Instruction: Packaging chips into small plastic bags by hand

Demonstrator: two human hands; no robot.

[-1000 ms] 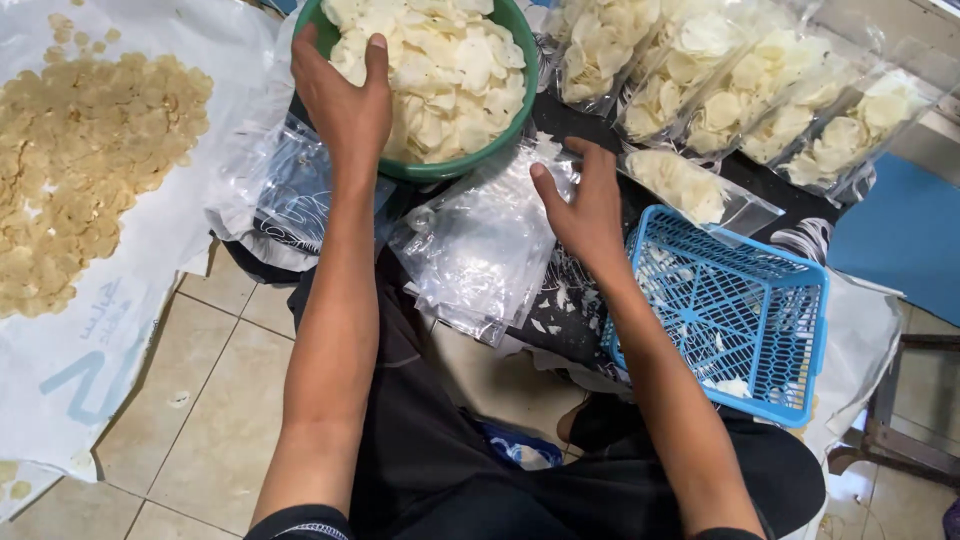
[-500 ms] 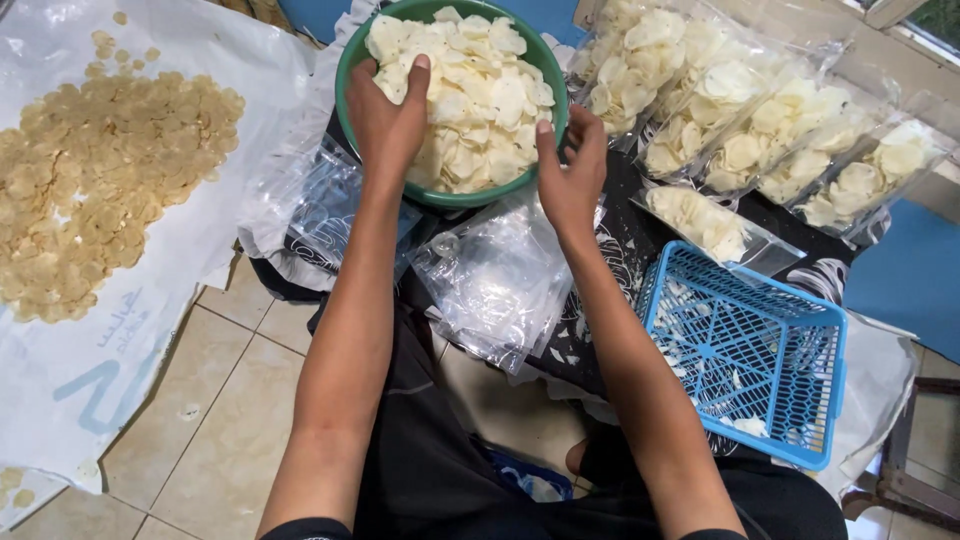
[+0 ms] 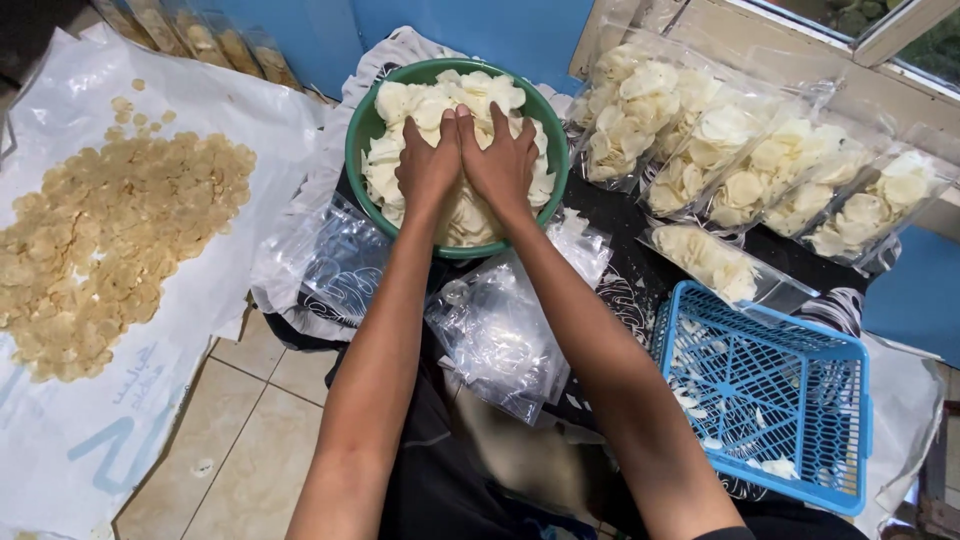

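A green round bowl [image 3: 360,140] heaped with pale white chips [image 3: 400,100] stands in front of me. Both hands lie side by side in the bowl, palms down on the chips. My left hand [image 3: 430,165] and my right hand [image 3: 500,160] touch each other at the thumbs, fingers spread and pressed into the pile. Whether chips are gripped under the palms is hidden. A stack of empty clear plastic bags [image 3: 500,335] lies below the bowl, between my forearms.
Several clear bags filled with chips [image 3: 740,170] lie at the right. A blue plastic basket [image 3: 770,390] holds a few chip crumbs. A white sheet [image 3: 90,440] on the tiled floor at the left carries a spread of tan chips [image 3: 110,250]. More empty bags [image 3: 330,260] sit left of the bowl.
Both hands have moved forward from the bowl's near rim into its middle and come together on the chips. The view has shifted slightly lower.
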